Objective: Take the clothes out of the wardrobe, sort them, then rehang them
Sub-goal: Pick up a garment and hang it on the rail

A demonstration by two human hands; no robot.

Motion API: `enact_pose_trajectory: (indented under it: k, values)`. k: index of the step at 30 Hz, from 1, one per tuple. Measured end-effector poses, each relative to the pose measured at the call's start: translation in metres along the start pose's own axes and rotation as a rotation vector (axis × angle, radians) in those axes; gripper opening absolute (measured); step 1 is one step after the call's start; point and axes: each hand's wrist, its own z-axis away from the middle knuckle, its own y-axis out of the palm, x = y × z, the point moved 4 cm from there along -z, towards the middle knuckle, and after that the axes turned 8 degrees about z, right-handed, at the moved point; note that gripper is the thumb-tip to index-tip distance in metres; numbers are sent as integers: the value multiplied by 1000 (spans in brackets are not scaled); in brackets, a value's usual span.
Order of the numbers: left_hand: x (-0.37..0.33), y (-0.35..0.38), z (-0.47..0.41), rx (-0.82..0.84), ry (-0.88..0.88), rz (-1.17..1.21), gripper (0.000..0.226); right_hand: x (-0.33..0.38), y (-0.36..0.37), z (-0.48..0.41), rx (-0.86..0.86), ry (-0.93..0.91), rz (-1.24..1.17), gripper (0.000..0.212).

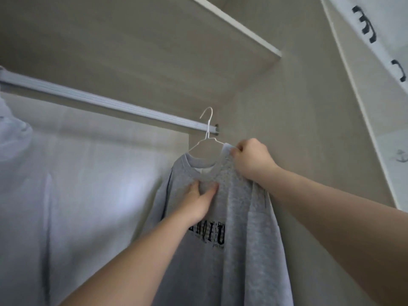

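A grey sweatshirt (238,217) with black lettering on the chest hangs on a white wire hanger (207,131). The hanger's hook sits near the right end of the wardrobe rail (99,102); whether it rests on the rail I cannot tell. My right hand (251,160) pinches the sweatshirt's collar at the hanger's right shoulder. My left hand (198,202) grips the fabric of the chest just below the neckline. A pale garment (13,138) hangs at the far left of the rail, partly cut off by the frame edge.
A shelf (231,25) runs above the rail. The wardrobe's side wall (298,129) stands right behind the sweatshirt. An open white door (375,62) with black handles is at the upper right. The pale back panel (99,184) shows between the garments.
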Motion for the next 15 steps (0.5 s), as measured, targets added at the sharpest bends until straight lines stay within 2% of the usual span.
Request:
enact_pose_trajectory:
  k: [5, 9, 13, 15]
  values:
    - [12, 15, -29, 12, 11, 43, 90, 4, 16, -16, 31, 31, 111, 33]
    - [22, 22, -36, 20, 129, 62, 88, 0, 29, -18, 81, 45, 199, 21]
    - [30, 20, -48, -47, 167, 59, 88, 1, 28, -22, 117, 23, 350, 21]
    - [31, 17, -60, -97, 183, 62, 89, 7, 26, -22, 126, -49, 479, 27]
